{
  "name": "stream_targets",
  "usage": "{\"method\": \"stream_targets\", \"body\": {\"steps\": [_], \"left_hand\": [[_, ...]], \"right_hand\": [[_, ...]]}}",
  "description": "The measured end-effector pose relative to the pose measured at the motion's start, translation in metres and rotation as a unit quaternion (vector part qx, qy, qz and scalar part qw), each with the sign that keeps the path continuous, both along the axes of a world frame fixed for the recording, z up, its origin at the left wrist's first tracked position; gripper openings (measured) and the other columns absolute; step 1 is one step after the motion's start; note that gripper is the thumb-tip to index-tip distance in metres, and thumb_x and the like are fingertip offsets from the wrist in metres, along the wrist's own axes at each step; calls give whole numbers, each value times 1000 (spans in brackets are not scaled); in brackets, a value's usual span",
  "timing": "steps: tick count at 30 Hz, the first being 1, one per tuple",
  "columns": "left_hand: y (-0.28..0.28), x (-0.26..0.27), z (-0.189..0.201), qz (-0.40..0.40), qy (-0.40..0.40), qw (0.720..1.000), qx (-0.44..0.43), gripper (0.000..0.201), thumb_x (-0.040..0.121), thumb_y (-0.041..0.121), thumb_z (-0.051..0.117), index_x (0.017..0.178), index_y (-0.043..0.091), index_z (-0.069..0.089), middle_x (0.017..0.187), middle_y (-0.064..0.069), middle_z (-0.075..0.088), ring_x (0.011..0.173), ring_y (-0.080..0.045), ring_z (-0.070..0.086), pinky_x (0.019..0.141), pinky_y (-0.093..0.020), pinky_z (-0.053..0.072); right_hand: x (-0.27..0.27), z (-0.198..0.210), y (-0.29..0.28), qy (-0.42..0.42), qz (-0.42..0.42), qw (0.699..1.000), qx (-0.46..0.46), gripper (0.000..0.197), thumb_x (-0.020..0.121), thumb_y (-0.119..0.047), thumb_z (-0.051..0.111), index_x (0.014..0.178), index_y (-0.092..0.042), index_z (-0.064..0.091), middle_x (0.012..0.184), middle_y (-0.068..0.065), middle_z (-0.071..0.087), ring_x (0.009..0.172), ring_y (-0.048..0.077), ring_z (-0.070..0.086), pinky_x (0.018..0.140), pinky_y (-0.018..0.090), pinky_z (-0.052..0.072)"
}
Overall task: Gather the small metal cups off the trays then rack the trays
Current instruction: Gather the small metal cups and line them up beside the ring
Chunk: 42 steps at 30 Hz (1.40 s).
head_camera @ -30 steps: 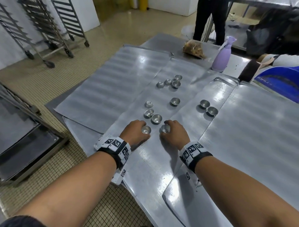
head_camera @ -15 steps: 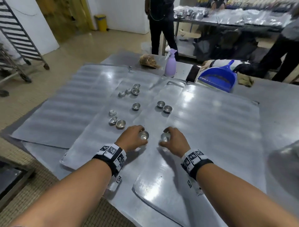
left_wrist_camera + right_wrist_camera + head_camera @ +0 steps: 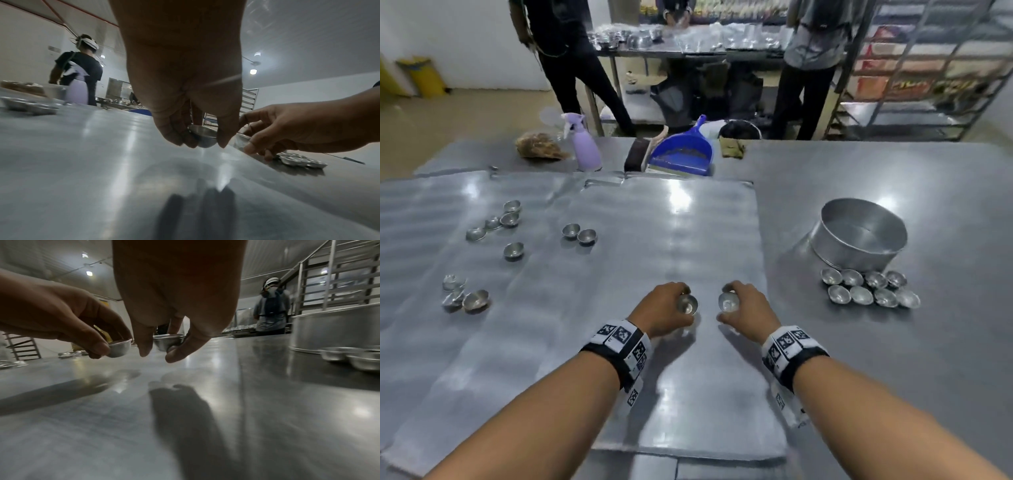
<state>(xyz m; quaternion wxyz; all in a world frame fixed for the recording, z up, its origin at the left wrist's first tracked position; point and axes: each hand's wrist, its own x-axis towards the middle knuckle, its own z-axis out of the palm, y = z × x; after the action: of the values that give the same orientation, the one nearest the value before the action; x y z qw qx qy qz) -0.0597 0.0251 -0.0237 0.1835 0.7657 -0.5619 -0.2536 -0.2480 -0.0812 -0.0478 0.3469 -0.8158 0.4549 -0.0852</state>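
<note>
My left hand (image 3: 671,308) pinches a small metal cup (image 3: 688,304) just above the flat tray (image 3: 671,222); in the left wrist view the same cup (image 3: 203,135) sits between thumb and fingers. My right hand (image 3: 746,308) holds another small cup (image 3: 728,301), which in the right wrist view (image 3: 168,340) hangs a little above the surface. Several loose cups lie on the trays at the left (image 3: 512,219), (image 3: 578,234), (image 3: 465,298). A cluster of gathered cups (image 3: 869,287) stands on the table in front of a round metal pan (image 3: 859,236).
Overlapping trays cover the left and middle of the steel table (image 3: 893,377). A purple spray bottle (image 3: 585,147), a blue dustpan (image 3: 681,150) and a brown bag (image 3: 537,147) stand along the far edge. People stand behind the table; a tray rack (image 3: 928,68) is at the back right.
Both hands, each holding a cup, have lifted slightly and shifted right with my view. The round pan and the gathered cups have come into sight on the right.
</note>
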Motion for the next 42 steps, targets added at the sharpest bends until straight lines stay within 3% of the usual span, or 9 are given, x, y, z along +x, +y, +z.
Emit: {"method": "stream_targets", "body": {"steps": [11, 16, 21, 26, 30, 32, 37, 39, 42], "left_hand": [[-98, -187, -10, -56, 14, 998, 15, 48, 74, 30, 74, 118, 16, 64, 113, -1, 67, 105, -21, 62, 84, -30, 50], [-131, -247, -18, -74, 23, 997, 30, 49, 75, 27, 75, 121, 15, 64, 116, -3, 66, 108, -22, 60, 86, -29, 48], [-158, -297, -24, -108, 37, 993, 36, 36, 74, 26, 72, 109, 19, 67, 108, -4, 68, 103, -23, 63, 85, -33, 51], [-179, -337, -25, -143, 56, 988, 9, 19, 73, 31, 65, 78, 15, 57, 84, -6, 65, 90, -31, 64, 73, -36, 50], [-192, -361, -19, -115, 68, 991, -8, 55, 73, 45, 64, 109, 4, 67, 106, -10, 71, 99, -25, 65, 85, -40, 53], [-195, -368, -20, -99, 96, 990, -27, 62, 66, 59, 56, 105, 12, 68, 98, 0, 72, 89, -16, 67, 81, -38, 54], [-195, -385, -12, -72, 105, 989, -80, 35, 65, 62, 49, 74, 29, 59, 68, 18, 61, 68, 8, 58, 68, -25, 51], [-197, -387, -11, -67, 111, 988, -82, 35, 65, 61, 49, 70, 27, 57, 65, 16, 61, 67, 6, 59, 65, -26, 50], [-201, -384, -19, -53, 104, 990, -77, 42, 66, 56, 56, 79, 17, 65, 70, 6, 67, 68, -6, 64, 67, -39, 53]], "right_hand": [[-192, -12, -77, 8, -68, 998, 3, 60, 73, -26, 79, 128, -21, 56, 129, 2, 59, 117, 22, 55, 90, 24, 40], [-248, -17, -99, 27, -93, 995, 11, 60, 73, -30, 80, 127, -19, 57, 128, 5, 59, 118, 26, 54, 96, 32, 44], [-296, -26, -118, 46, -105, 993, 21, 62, 74, -27, 79, 131, -18, 56, 132, 5, 57, 121, 25, 54, 98, 28, 40], [-332, -32, -134, 40, -133, 990, 32, 63, 73, -25, 80, 132, -20, 58, 134, 2, 59, 119, 23, 57, 98, 27, 41], [-350, -34, -146, 28, -158, 987, 26, 63, 70, -26, 82, 129, -19, 60, 125, 4, 64, 115, 25, 60, 93, 26, 42], [-358, -34, -150, 14, -170, 985, 25, 63, 68, -28, 82, 127, -21, 61, 120, 2, 67, 111, 24, 62, 89, 25, 44], [-367, -34, -159, -10, -185, 982, 26, 57, 70, -24, 81, 124, -21, 61, 116, 0, 70, 107, 22, 64, 82, 22, 42], [-368, -32, -161, -12, -184, 983, 22, 51, 71, -23, 80, 119, -20, 64, 112, 1, 71, 104, 23, 64, 81, 23, 43], [-369, -28, -163, -27, -181, 983, 23, 40, 71, -19, 79, 109, -20, 67, 104, 1, 72, 97, 23, 65, 82, 28, 48]]}}
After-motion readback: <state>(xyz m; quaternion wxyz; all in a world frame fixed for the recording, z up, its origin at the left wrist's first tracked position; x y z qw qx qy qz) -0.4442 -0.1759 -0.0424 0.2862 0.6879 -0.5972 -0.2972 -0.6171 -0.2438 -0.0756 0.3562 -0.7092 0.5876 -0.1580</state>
